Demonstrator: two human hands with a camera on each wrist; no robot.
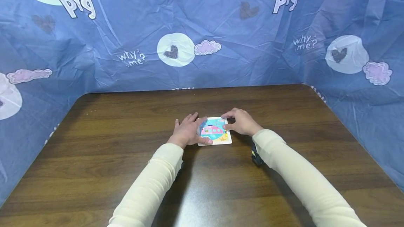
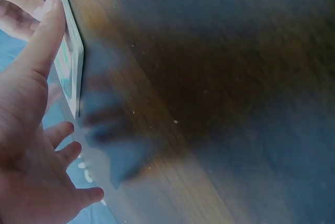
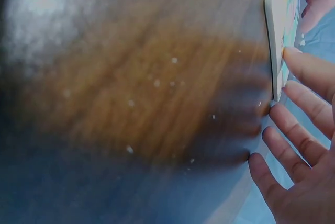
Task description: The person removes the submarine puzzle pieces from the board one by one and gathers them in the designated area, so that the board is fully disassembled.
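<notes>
A small square board (image 1: 214, 130) with a white border and a pink and teal picture lies flat on the table. My left hand (image 1: 187, 131) rests at its left side, thumb on the lower left edge and other fingers spread. In the left wrist view the thumb of the left hand (image 2: 31, 103) lies on the board (image 2: 75, 72). At the right side, my right hand (image 1: 242, 122) touches the board with thumb and a fingertip. The right wrist view shows the right hand (image 3: 301, 140) with its fingers extended and its thumb on the board (image 3: 277, 35).
The brown wooden table (image 1: 126, 122) extends around the board. A blue printed cloth (image 1: 202, 16) hangs behind it and along both sides. Small light specks dot the tabletop.
</notes>
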